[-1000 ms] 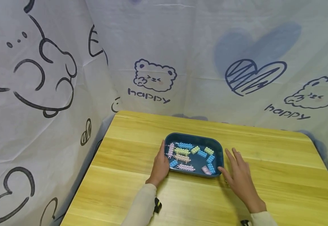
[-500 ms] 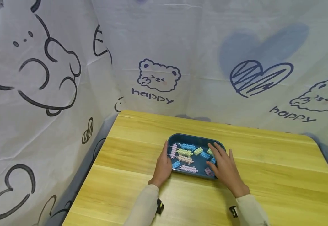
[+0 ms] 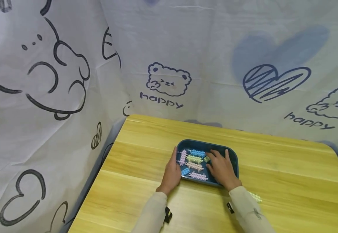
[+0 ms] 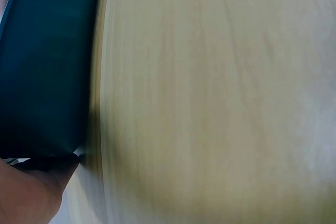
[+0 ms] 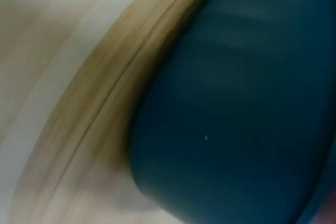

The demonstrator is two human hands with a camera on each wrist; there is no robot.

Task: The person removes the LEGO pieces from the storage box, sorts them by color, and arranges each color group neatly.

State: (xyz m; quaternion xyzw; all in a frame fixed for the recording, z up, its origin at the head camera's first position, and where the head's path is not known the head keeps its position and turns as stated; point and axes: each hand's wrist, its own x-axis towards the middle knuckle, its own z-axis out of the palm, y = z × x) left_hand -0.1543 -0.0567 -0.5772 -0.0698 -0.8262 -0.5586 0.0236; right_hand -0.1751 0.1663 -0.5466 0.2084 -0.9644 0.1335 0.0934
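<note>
A dark teal tray (image 3: 233, 158) holds small toy building bricks in pastel colours. My left hand (image 3: 171, 171) lies along the tray's left end with its fingers straight; the left wrist view shows part of that hand (image 4: 34, 192) against the outer wall. My right hand (image 3: 222, 166) reaches over the right wall into the tray, fingers spread and lowered among the bricks. A yellow-green brick (image 3: 206, 159) sits right by its fingertips. Left of it lie a blue strip (image 3: 197, 153), a yellow strip (image 3: 194, 159) and a peach strip (image 3: 195, 166). The hand hides the tray's right part.
A pale yellow brick piece (image 3: 255, 196) lies on the wooden table (image 3: 288, 174) beside the right sleeve. White cloth (image 3: 215, 106) printed with bears and hearts hangs behind the table and at its left.
My right hand has moved left from beside the tray to over and into it, now covering the bricks at the right. The left hand stays at the tray's left end.
</note>
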